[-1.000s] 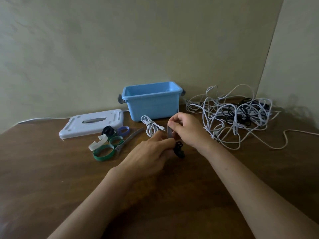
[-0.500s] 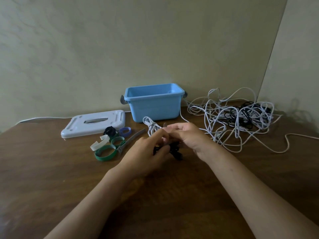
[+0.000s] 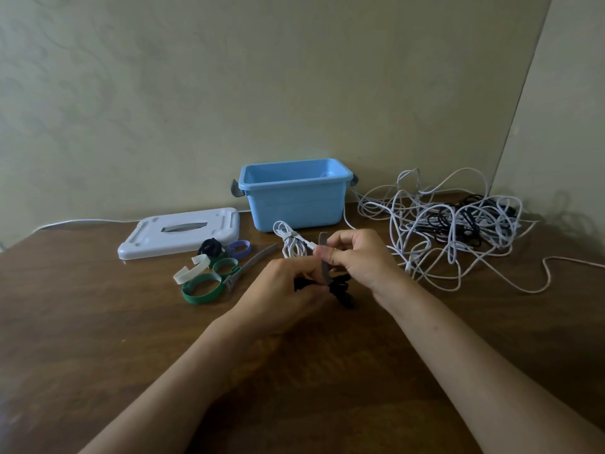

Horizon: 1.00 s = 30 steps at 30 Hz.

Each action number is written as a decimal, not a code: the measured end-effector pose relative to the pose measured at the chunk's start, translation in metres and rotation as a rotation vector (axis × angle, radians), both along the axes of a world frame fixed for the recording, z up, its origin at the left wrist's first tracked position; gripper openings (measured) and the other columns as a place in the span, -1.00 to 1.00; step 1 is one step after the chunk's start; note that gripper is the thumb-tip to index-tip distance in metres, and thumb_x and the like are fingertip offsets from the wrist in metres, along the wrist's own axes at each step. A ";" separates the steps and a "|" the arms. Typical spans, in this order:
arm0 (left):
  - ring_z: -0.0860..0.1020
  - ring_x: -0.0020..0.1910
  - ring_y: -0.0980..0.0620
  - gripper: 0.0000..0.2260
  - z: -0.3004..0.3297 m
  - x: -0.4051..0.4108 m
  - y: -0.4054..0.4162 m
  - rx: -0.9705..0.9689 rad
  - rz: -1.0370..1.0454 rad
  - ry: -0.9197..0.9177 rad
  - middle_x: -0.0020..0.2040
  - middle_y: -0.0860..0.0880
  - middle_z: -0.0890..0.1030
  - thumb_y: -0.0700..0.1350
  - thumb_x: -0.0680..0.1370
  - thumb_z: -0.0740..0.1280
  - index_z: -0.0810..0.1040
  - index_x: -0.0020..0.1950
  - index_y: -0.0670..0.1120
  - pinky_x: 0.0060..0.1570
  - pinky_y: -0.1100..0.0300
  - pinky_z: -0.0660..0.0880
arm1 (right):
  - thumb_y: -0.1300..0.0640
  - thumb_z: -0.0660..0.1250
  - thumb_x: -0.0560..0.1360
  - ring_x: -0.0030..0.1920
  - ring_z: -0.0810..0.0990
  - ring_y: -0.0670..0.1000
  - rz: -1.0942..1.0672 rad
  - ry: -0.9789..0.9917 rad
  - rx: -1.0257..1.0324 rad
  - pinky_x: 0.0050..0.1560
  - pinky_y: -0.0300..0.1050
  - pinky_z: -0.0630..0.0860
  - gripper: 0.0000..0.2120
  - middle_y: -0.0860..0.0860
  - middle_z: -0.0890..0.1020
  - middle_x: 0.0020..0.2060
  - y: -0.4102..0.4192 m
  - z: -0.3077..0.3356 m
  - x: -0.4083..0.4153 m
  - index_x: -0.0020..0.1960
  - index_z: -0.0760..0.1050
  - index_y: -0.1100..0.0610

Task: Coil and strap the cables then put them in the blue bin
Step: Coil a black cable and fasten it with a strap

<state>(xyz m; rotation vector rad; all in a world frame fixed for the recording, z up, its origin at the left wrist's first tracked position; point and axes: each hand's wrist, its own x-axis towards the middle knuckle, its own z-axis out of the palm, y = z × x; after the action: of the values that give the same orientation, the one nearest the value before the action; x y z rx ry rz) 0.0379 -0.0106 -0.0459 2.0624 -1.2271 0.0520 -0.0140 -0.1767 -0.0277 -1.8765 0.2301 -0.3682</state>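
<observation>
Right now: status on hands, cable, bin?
Left hand grips black cable bundle; right hand pinches grey strap. Blue bin open, path clear. Cable tangle waiting.

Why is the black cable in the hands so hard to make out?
Head view: dim, flat lighting; the black cable blends into the dark brown table and sits half hidden under both hands; wide-angle bending at edges; white coiled cable reads clearly.

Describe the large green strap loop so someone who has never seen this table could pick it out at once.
Start at the blue bin against the wall; its white lid lies flat to the left. In front of the lid sits a cluster of straps, and the large green strap loop lies at its near edge. It is the biggest ring there, darker than the white strap touching it.
</observation>
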 end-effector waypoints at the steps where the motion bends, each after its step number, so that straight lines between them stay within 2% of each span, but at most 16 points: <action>1: 0.58 -0.04 0.22 -0.87 0.000 -0.001 -0.001 0.014 -0.022 -0.024 -0.06 0.17 0.63 -0.15 0.54 0.43 0.55 -0.14 0.04 -0.05 0.22 0.55 | 0.09 0.52 0.49 -0.12 0.67 -0.06 -0.009 -0.008 -0.026 -0.13 -0.21 0.49 -0.89 -0.08 0.69 -0.27 0.000 0.001 0.000 -0.19 0.63 0.04; 4: 0.59 -0.06 0.17 -0.89 0.003 -0.003 -0.004 0.003 -0.078 -0.142 -0.07 0.13 0.61 -0.17 0.54 0.42 0.54 -0.14 0.00 -0.07 0.14 0.57 | 0.10 0.51 0.50 -0.12 0.68 -0.03 -0.064 -0.038 -0.056 -0.12 -0.19 0.50 -0.88 -0.02 0.71 -0.22 -0.003 0.001 0.000 -0.19 0.63 0.05; 7: 0.60 -0.08 0.18 -0.91 0.003 -0.003 -0.003 -0.005 -0.090 -0.186 -0.09 0.16 0.60 -0.15 0.54 0.42 0.54 -0.12 -0.01 -0.11 0.19 0.58 | 0.09 0.49 0.52 -0.10 0.69 -0.03 -0.049 -0.034 -0.036 -0.14 -0.22 0.53 -0.89 -0.01 0.72 -0.20 -0.003 -0.002 0.000 -0.16 0.63 0.06; 9: 0.60 -0.12 0.23 -0.92 0.001 -0.004 0.000 -0.050 -0.045 -0.047 -0.11 0.19 0.61 -0.13 0.53 0.44 0.56 -0.11 -0.02 -0.17 0.29 0.55 | 0.07 0.49 0.52 -0.05 0.71 -0.02 -0.017 -0.030 -0.002 -0.08 -0.16 0.62 -0.91 -0.02 0.73 -0.17 -0.003 -0.004 0.002 -0.10 0.64 0.07; 12: 0.60 -0.21 0.21 -0.91 0.000 -0.006 0.000 -0.161 0.051 0.199 -0.19 0.19 0.63 -0.09 0.53 0.44 0.57 -0.15 -0.03 -0.25 0.33 0.49 | 0.03 0.49 0.51 -0.06 0.70 -0.07 -0.010 -0.058 0.035 -0.08 -0.22 0.55 -0.89 -0.05 0.74 -0.18 -0.003 -0.002 0.003 -0.07 0.65 0.07; 15: 0.65 -0.21 0.14 -0.90 0.001 -0.008 -0.004 -0.234 0.097 0.279 -0.20 0.15 0.66 -0.13 0.54 0.42 0.55 -0.15 -0.06 -0.23 0.28 0.55 | 0.03 0.49 0.51 -0.09 0.71 -0.06 0.010 -0.118 0.032 0.01 -0.14 0.57 -0.90 -0.04 0.74 -0.21 -0.004 -0.002 0.001 -0.11 0.66 0.06; 19: 0.69 -0.17 0.09 -0.83 0.003 -0.006 -0.004 -0.291 0.124 0.398 -0.09 0.03 0.70 -0.20 0.51 0.46 0.49 -0.03 -0.06 -0.24 0.25 0.59 | 0.04 0.50 0.49 -0.16 0.68 -0.12 0.054 -0.185 0.024 -0.04 -0.20 0.55 -0.91 -0.10 0.70 -0.29 -0.002 0.000 0.000 -0.17 0.65 0.02; 21: 0.68 -0.18 0.12 -0.83 0.003 0.000 -0.002 -0.242 0.156 0.397 -0.06 0.06 0.68 -0.15 0.52 0.46 0.51 0.02 0.01 -0.21 0.24 0.59 | 0.03 0.50 0.49 -0.08 0.69 0.00 0.060 -0.210 0.003 0.04 -0.08 0.60 -0.91 -0.02 0.71 -0.25 -0.002 0.000 0.001 -0.16 0.66 0.02; 24: 0.63 -0.16 0.16 -0.93 -0.001 0.008 0.001 -0.069 0.188 0.323 -0.07 0.11 0.66 0.02 0.56 0.39 0.58 0.03 0.11 -0.14 0.20 0.58 | 0.03 0.51 0.47 -0.03 0.68 0.12 0.067 -0.232 -0.015 0.13 0.08 0.61 -0.90 0.11 0.71 -0.17 -0.002 0.000 0.001 -0.12 0.68 0.06; 27: 0.61 -0.17 0.07 -0.90 -0.002 0.010 0.001 0.020 0.188 0.295 -0.13 0.06 0.65 0.07 0.58 0.35 0.62 -0.03 0.10 -0.09 0.05 0.58 | 0.04 0.52 0.46 -0.08 0.67 0.09 0.076 -0.241 -0.044 0.11 0.11 0.60 -0.89 0.08 0.70 -0.20 -0.003 -0.002 0.002 -0.11 0.69 0.08; 30: 0.59 -0.18 0.07 -0.96 0.000 0.010 0.001 0.018 0.197 0.251 -0.14 0.08 0.63 0.05 0.55 0.40 0.61 -0.06 0.12 -0.14 0.06 0.57 | 0.05 0.53 0.47 -0.09 0.66 0.05 0.076 -0.252 -0.113 0.08 0.07 0.60 -0.91 0.00 0.70 -0.21 -0.003 -0.004 0.004 -0.12 0.69 0.06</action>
<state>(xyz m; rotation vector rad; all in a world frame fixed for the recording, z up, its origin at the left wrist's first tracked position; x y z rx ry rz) 0.0474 -0.0092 -0.0460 2.1250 -0.8745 -0.1228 -0.0104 -0.1795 -0.0317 -1.9212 -0.0324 -0.5700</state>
